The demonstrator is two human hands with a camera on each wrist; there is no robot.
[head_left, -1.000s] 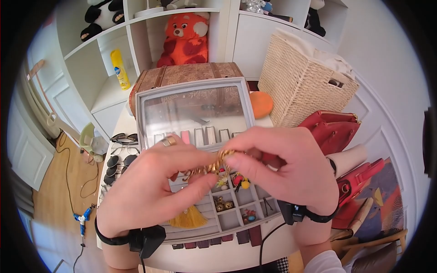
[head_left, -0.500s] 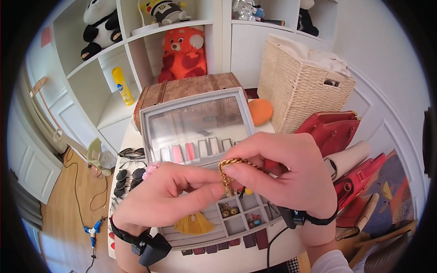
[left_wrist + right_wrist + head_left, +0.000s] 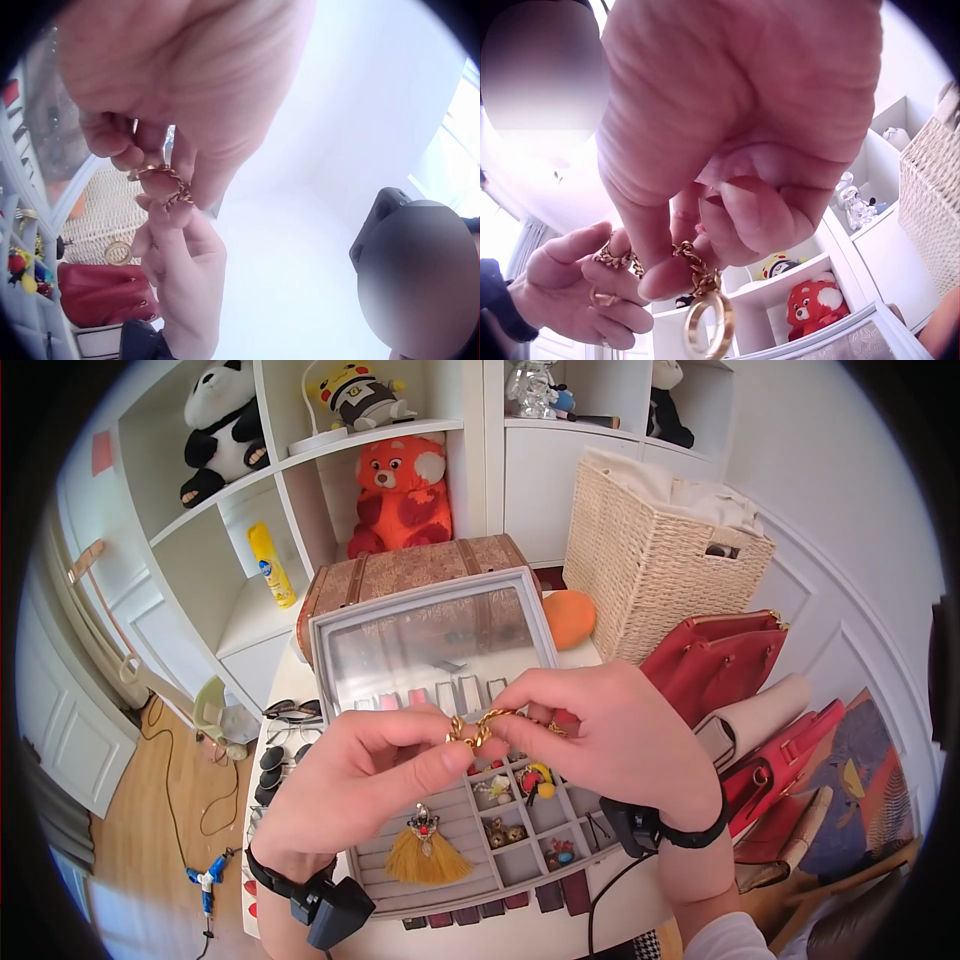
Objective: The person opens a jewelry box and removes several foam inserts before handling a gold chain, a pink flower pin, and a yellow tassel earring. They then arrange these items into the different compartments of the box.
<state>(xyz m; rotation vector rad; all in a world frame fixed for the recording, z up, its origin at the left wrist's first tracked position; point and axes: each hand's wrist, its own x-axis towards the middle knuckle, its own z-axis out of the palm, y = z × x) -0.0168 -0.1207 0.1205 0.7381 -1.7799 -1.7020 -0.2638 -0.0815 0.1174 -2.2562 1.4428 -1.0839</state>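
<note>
A twisted gold chain (image 3: 488, 722) is stretched between my two hands above the jewellery box (image 3: 440, 901). My left hand (image 3: 350, 775) pinches one end between thumb and fingers. Thumb and fingertips of my right hand (image 3: 620, 745) grip the chain close beside it. In the right wrist view a gold ring-shaped pendant (image 3: 710, 326) hangs from the chain below the right fingers. The left wrist view shows links (image 3: 176, 193) where the fingertips of both hands meet. A yellow tassel earring (image 3: 428, 850) lies on the ring rolls of the box.
The glass lid (image 3: 440, 650) stands raised, leaning toward a brown patterned trunk (image 3: 420, 565). Small compartments at right hold brass-coloured pieces (image 3: 503, 832) and colourful trinkets (image 3: 537, 780). Sunglasses (image 3: 270, 760) line the table's left side; red bags (image 3: 715, 670) and a wicker basket (image 3: 665, 560) stand right.
The chain ran mostly along the right hand half a second ago; now it spans between both hands, with links at the left fingertips. The tassel earring shows more fully as the left hand shifted.
</note>
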